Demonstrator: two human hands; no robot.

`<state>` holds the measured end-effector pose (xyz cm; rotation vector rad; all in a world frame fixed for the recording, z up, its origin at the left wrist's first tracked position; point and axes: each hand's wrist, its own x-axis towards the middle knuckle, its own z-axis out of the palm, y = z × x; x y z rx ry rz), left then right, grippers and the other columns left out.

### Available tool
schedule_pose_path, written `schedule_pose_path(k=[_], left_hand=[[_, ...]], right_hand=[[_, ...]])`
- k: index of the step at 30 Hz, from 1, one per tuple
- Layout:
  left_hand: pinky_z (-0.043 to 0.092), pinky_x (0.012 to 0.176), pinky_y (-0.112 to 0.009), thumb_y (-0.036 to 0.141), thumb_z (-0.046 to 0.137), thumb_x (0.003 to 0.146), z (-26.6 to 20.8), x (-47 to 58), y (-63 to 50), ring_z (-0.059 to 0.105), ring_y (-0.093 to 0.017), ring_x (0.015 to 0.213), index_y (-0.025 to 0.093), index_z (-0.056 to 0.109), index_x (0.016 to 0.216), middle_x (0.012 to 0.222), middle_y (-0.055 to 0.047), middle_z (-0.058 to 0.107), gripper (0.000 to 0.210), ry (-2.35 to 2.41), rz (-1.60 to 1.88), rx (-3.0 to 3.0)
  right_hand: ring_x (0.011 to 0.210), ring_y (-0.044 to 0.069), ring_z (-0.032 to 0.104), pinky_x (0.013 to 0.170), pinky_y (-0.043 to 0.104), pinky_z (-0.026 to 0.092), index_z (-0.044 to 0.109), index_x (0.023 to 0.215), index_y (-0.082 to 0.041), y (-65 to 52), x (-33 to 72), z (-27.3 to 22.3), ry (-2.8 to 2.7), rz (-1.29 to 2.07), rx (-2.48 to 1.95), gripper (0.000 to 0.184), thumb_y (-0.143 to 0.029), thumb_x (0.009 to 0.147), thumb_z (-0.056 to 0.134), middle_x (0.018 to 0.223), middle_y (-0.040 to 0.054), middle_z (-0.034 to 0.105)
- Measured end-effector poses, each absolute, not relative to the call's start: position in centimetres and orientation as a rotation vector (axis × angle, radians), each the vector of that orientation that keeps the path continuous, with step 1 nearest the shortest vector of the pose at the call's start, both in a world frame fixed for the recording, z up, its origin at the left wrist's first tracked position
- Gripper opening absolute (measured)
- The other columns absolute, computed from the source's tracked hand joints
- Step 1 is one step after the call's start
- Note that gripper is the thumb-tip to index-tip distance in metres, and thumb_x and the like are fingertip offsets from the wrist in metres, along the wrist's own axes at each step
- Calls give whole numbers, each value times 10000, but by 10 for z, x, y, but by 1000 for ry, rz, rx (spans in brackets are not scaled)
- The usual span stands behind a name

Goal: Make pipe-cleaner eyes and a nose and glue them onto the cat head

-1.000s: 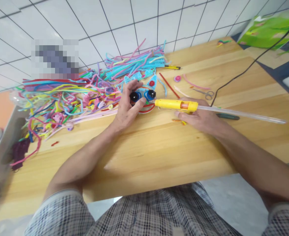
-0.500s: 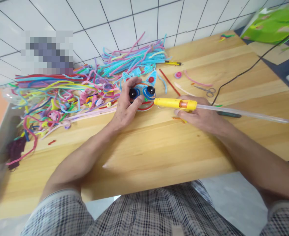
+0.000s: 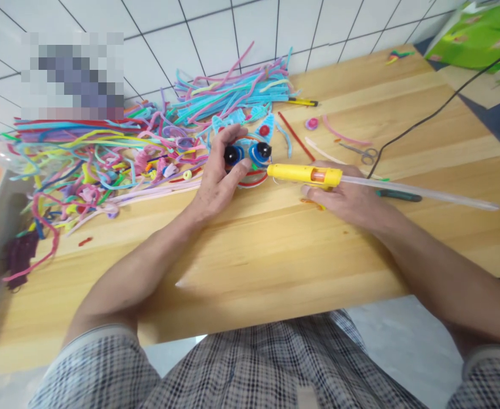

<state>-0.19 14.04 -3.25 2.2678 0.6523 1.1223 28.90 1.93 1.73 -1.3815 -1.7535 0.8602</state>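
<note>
My left hand grips the left side of a pipe-cleaner animal face lying on the table. The face has blue pointed ears with red centres, two black domed eyes ringed in blue, and a red curved line along its lower edge. My right hand is closed round a yellow hot glue gun. Its nozzle points left and is at the right edge of the face; whether it touches cannot be told. A long clear glue stick sticks out of the gun's back.
Loose pipe cleaners and small fuzzy pieces heap up at the left, with a blue and pink bundle behind. Scissors, a dark green-handled tool and a black cable lie at the right. A tiled wall bounds the back.
The camera view has shifted slightly, so the table things appear a little higher. Both hands keep their holds on the face and the glue gun, with hardly any movement.
</note>
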Motion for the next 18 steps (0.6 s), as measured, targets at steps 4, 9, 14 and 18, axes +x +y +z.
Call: schedule_pose_path(k=[4,9,14,18], left_hand=[[435,1342,-688,722,529,1099,-29,-2,137,505,-381,1623,487,301,1675,1697,-58,535,663,664,1104,2276],[440,1340,-675,692,524,1120,-27,0,134,511,-358,1612,439,307,1673,1689,-62,541,646,678,1102,2284],[439,1326,-662,652,639,1083,-25,0,135,556,-368,1564,447,378,1652,1632,-61,599,659,674,1138,2278],[414,1350,-636,650,592,1106,-24,-1,135,534,-337,1583,434,333,1665,1667,-62,570,652,684,1086,2294]], right_hand=[[612,160,472,574,338,333,565,787,-261,19,288,17,-1754,842,-1380,199,-321,901,717,702,-29,542],[617,150,494,582,321,367,614,849,-263,19,287,17,-1727,893,-1377,146,-325,890,739,713,-45,560],[639,164,522,589,316,384,642,858,-264,19,286,16,-1730,887,-1420,170,-380,893,761,731,-27,606],[667,176,582,601,312,431,708,902,-260,19,286,11,-1720,870,-1443,121,-369,901,760,776,-11,671]])
